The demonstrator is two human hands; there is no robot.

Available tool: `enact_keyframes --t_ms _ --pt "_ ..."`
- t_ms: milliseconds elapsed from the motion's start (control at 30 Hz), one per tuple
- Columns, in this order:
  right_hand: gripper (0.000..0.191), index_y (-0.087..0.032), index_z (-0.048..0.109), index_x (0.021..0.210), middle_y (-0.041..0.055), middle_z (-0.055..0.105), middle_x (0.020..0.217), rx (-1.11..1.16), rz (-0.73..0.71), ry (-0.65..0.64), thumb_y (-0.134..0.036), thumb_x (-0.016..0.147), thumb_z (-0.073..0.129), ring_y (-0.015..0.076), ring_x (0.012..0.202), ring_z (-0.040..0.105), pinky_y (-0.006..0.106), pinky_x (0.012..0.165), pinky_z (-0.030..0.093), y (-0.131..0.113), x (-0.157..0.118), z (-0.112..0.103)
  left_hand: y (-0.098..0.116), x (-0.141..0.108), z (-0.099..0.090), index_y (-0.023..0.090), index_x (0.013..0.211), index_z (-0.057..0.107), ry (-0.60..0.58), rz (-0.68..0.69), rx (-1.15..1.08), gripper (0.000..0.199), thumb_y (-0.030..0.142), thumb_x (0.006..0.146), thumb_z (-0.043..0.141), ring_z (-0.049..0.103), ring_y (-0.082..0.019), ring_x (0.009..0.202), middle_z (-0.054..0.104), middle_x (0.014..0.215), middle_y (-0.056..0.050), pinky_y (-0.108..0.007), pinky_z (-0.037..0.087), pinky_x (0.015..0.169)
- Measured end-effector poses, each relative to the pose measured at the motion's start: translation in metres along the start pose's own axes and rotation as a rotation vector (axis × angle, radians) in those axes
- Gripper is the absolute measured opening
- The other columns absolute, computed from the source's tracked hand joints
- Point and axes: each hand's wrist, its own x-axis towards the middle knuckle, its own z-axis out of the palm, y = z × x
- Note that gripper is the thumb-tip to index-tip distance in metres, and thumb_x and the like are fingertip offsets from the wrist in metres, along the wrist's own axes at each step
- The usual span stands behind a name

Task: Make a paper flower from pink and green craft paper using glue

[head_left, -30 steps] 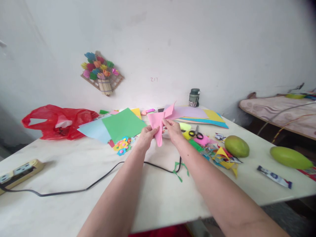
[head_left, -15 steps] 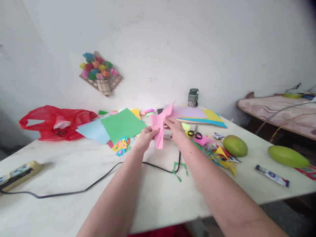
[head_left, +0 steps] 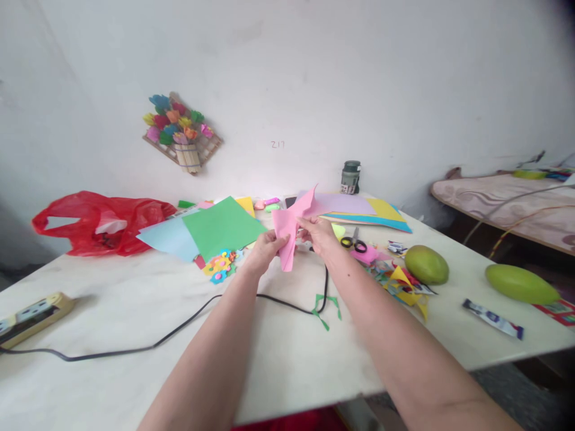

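Paper, pink and folded, was held above the tabletop, nearer its far edge; I saw the left hand pinching one side and the right hand the other, with black-handled scissors toward the right edge.

My paper: plain pink
Bag: red
Scissors: black handles
Cloth: pale pink, wavy swirls
Cord: black
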Motion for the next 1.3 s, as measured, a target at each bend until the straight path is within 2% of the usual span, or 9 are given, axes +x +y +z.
enact_keyframes --t_ms 67,167,433,567,767,900,1033,1300 --pt "0.019 -0.013 0.057 0.058 0.0007 0.058 0.047 0.006 0.016 -0.011 -0.025 0.059 0.072 0.0094 0.039 0.053 0.019 0.036 0.042 -0.001 0.0 0.0 -0.001 0.0 0.0 0.011 0.087 0.064 -0.016 -0.005 0.007 0.039 0.044 0.066 0.064 0.059 -0.017 0.054 0.064 0.065 -0.007 -0.027 0.045 0.053" --pt "0.016 -0.013 0.057 0.059 0.0026 0.06 0.048 0.001 0.027 -0.02 -0.022 0.062 0.071 0.0109 0.042 0.056 0.019 0.038 0.045 -0.001 0.0 0.0 -0.001 0.0 -0.001 0.01 0.087 0.064 -0.029 -0.017 -0.007 0.039 0.044 0.067 0.065 0.061 -0.018 0.057 0.065 0.065 -0.009 -0.029 0.046 0.055" --pt "0.017 -0.012 0.056 0.058 0.003 0.062 0.049 -0.034 0.041 -0.019 -0.019 0.064 0.071 0.0102 0.042 0.057 0.017 0.036 0.044 -0.001 0.001 0.0 -0.004 0.002 -0.003 0.009 0.089 0.064 -0.013 -0.038 -0.022 0.042 0.043 0.064 0.067 0.063 -0.019 0.062 0.067 0.073 -0.01 -0.03 0.047 0.062" --pt "0.015 -0.012 0.058 0.059 0.0006 0.06 0.049 -0.076 0.036 -0.042 -0.02 0.064 0.069 0.0085 0.037 0.053 0.015 0.029 0.036 -0.003 0.001 -0.002 -0.009 0.003 -0.007 0.01 0.09 0.064 -0.025 -0.027 -0.027 0.04 0.042 0.066 0.066 0.062 -0.018 0.062 0.067 0.072 -0.008 -0.029 0.046 0.061" --pt "0.022 -0.012 0.062 0.061 -0.001 0.057 0.047 -0.23 0.008 -0.205 -0.03 0.056 0.074 0.0074 0.039 0.05 0.016 0.033 0.034 -0.005 0.001 -0.009 -0.009 0.003 -0.009 0.01 0.087 0.065 0.011 -0.036 -0.046 0.038 0.041 0.064 0.067 0.061 -0.016 0.061 0.066 0.07 -0.007 -0.028 0.046 0.061" --pt "0.028 -0.012 0.059 0.057 -0.0032 0.052 0.043 -0.297 0.0 -0.289 -0.035 0.054 0.074 0.0063 0.039 0.045 0.018 0.036 0.033 -0.001 0.003 -0.013 -0.007 0.003 -0.007 0.01 0.088 0.064 -0.017 -0.045 -0.079 0.038 0.04 0.065 0.067 0.062 -0.017 0.06 0.066 0.069 -0.007 -0.029 0.047 0.061" --pt "0.033 -0.014 0.053 0.053 -0.0048 0.048 0.043 -0.363 -0.024 -0.278 -0.042 0.058 0.07 0.0052 0.037 0.04 0.019 0.036 0.03 0.008 0.006 -0.013 -0.004 0.002 -0.005 0.008 0.088 0.064 -0.013 -0.068 -0.112 0.039 0.038 0.063 0.069 0.063 -0.018 0.059 0.067 0.068 -0.008 -0.027 0.048 0.059" --pt "0.034 -0.016 0.048 0.056 -0.0046 0.049 0.05 -0.487 -0.081 -0.215 -0.045 0.06 0.066 0.0059 0.04 0.039 0.021 0.039 0.03 0.012 0.006 -0.01 -0.004 0.001 -0.005 0.007 0.093 0.063 -0.019 -0.087 -0.138 0.041 0.036 0.065 0.068 0.064 -0.019 0.061 0.069 0.074 -0.012 -0.028 0.049 0.061"
